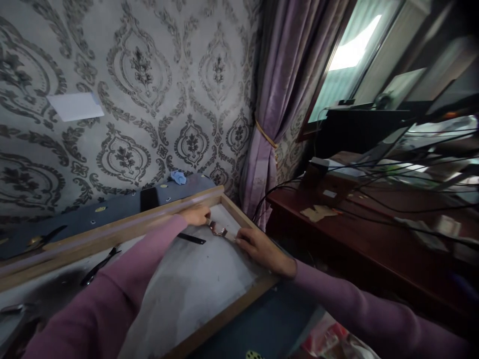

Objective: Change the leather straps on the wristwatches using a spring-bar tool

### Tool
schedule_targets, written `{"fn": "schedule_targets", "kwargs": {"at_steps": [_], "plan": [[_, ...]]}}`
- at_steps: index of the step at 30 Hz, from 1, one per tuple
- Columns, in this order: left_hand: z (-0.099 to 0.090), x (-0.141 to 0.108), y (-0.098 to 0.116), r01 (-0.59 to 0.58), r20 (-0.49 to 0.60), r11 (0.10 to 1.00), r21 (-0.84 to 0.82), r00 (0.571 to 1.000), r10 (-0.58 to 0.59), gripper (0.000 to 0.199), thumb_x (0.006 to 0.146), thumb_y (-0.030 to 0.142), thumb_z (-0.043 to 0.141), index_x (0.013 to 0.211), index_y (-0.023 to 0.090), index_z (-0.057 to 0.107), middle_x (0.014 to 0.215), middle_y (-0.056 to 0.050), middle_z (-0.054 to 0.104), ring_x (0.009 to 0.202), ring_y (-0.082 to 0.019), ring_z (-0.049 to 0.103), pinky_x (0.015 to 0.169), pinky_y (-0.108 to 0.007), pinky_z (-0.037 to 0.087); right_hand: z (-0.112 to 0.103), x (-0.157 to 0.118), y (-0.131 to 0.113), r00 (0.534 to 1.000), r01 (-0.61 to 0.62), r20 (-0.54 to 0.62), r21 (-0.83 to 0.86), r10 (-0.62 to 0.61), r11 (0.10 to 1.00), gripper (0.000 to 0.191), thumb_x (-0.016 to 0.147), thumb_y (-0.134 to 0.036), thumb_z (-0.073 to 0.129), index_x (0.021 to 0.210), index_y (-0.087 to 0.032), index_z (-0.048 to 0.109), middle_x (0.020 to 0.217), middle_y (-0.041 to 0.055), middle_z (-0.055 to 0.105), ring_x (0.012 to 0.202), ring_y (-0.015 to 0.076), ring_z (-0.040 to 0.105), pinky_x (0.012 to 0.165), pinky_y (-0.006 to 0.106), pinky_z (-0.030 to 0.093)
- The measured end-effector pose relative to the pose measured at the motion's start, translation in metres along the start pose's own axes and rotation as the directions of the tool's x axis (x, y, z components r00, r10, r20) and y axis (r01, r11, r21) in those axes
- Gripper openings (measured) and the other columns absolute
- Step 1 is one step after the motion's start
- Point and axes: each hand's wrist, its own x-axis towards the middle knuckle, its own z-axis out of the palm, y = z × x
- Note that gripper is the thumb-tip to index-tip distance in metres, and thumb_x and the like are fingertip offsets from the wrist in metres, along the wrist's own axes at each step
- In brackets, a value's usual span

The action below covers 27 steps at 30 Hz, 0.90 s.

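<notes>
A wristwatch (217, 228) with a light strap and reddish-gold case is stretched out just above the white bottom of a wood-rimmed tray (239, 214). At its far strap end, the fingers of my left hand (196, 215) are closed on the strap. The opposite strap end is pinched by my right hand (264, 251), near the tray's right side. A flat black strap (192, 238) lies on the tray close to my left hand, one end hidden by the left forearm. Farther left in the tray rests a dark-strapped watch (99, 267), partly covered by the sleeve.
Behind the tray, a blue-grey cloth (123, 212) carries a black phone-like slab (149, 199), a crumpled blue item (178, 177) and a dark-strapped item (52, 234). To the right stands a reddish desk (374, 239) with loose cables; a purple curtain (277, 109) hangs beside it.
</notes>
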Motion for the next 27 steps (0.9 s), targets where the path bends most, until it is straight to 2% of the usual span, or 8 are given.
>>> {"fn": "schedule_targets", "kwargs": {"at_steps": [4, 7, 11, 14, 16, 21, 23, 27], "plan": [[0.008, -0.013, 0.011, -0.012, -0.227, 1.0, 0.025, 0.974, 0.018, 0.028, 0.092, 0.025, 0.055, 0.119, 0.015, 0.056, 0.125, -0.011, 0.055, 0.11, -0.026, 0.056, 0.092, -0.047, 0.047, 0.0, 0.0, 0.004, 0.999, 0.044, -0.003, -0.158, -0.045, 0.986, 0.018, 0.086, -0.023, 0.046, 0.069, -0.019, 0.05, 0.06, 0.0003, 0.055, 0.056, 0.0137, 0.051, 0.058, 0.026, 0.039], [0.017, -0.045, 0.018, -0.046, -0.314, 0.998, 0.032, 0.948, 0.053, 0.031, 0.087, 0.002, 0.045, 0.115, 0.01, 0.055, 0.129, -0.017, 0.05, 0.123, -0.028, 0.044, 0.105, -0.043, 0.036, 0.002, -0.001, 0.011, 0.996, 0.083, 0.001, -0.231, -0.085, 0.969, 0.019, 0.086, -0.024, 0.043, 0.07, -0.019, 0.053, 0.069, 0.007, 0.061, 0.064, 0.0193, 0.056, 0.064, 0.032, 0.043], [0.038, -0.118, 0.022, -0.062, -0.286, 0.998, 0.021, 0.956, 0.065, 0.029, 0.086, 0.004, 0.045, 0.109, 0.017, 0.056, 0.122, -0.01, 0.055, 0.117, -0.024, 0.049, 0.102, -0.037, 0.039, 0.004, 0.003, 0.028, 0.977, 0.194, -0.006, -0.371, -0.212, 0.908, 0.022, 0.085, -0.021, 0.04, 0.071, -0.02, 0.058, 0.08, 0.0142, 0.066, 0.074, 0.025, 0.063, 0.074, 0.038, 0.049], [0.058, -0.183, 0.025, -0.051, -0.28, 0.999, -0.004, 0.959, 0.048, 0.023, 0.087, 0.009, 0.045, 0.105, 0.019, 0.055, 0.118, -0.01, 0.057, 0.109, -0.025, 0.053, 0.093, -0.038, 0.045, 0.008, 0.011, 0.036, 0.926, 0.268, -0.124, -0.448, -0.356, 0.853, 0.026, 0.087, -0.022, 0.038, 0.081, -0.02, 0.063, 0.102, 0.0204, 0.066, 0.09, 0.0295, 0.066, 0.08, 0.041, 0.053], [0.069, -0.222, 0.025, -0.021, -0.274, 0.999, -0.033, 0.962, 0.011, 0.019, 0.088, 0.01, 0.044, 0.102, 0.018, 0.054, 0.113, -0.011, 0.058, 0.103, -0.024, 0.055, 0.089, -0.037, 0.047, 0.012, 0.017, 0.033, 0.895, 0.374, -0.049, -0.455, -0.443, 0.808, 0.024, 0.088, -0.028, 0.042, 0.088, -0.021, 0.065, 0.111, 0.0197, 0.064, 0.097, 0.03, 0.065, 0.083, 0.042, 0.053], [0.081, -0.288, 0.002, 0.162, -0.29, 0.973, -0.167, 0.935, -0.205, 0.022, 0.084, 0.004, 0.043, 0.094, 0.018, 0.056, 0.098, -0.008, 0.064, 0.093, -0.021, 0.057, 0.082, -0.031, 0.046, 0.04, 0.038, -0.003, 0.858, 0.5, 0.104, -0.385, -0.502, 0.775, 0.02, 0.087, -0.029, 0.047, 0.079, -0.024, 0.064, 0.092, 0.0163, 0.065, 0.084, 0.0269, 0.064, 0.076, 0.039, 0.051], [0.079, -0.306, -0.017, 0.23, -0.353, 0.948, -0.218, 0.887, -0.296, 0.025, 0.083, 0.002, 0.04, 0.093, 0.018, 0.057, 0.097, -0.008, 0.064, 0.093, -0.021, 0.057, 0.081, -0.031, 0.045, 0.057, 0.046, -0.024, 0.857, 0.511, 0.15, -0.372, -0.493, 0.775, 0.022, 0.086, -0.025, 0.045, 0.069, -0.025, 0.06, 0.08, 0.0128, 0.063, 0.073, 0.0246, 0.062, 0.07, 0.038, 0.048], [0.067, -0.335, -0.062, 0.384, -0.432, 0.879, -0.282, 0.767, -0.474, 0.023, 0.087, 0.01, 0.039, 0.093, 0.017, 0.06, 0.098, -0.009, 0.065, 0.095, -0.023, 0.057, 0.085, -0.034, 0.043, 0.085, 0.056, -0.065, 0.864, 0.497, 0.265, -0.301, -0.429, 0.814, 0.021, 0.086, -0.02, 0.041, 0.072, -0.02, 0.058, 0.078, 0.0096, 0.061, 0.072, 0.0222, 0.06, 0.066, 0.035, 0.046]]}}
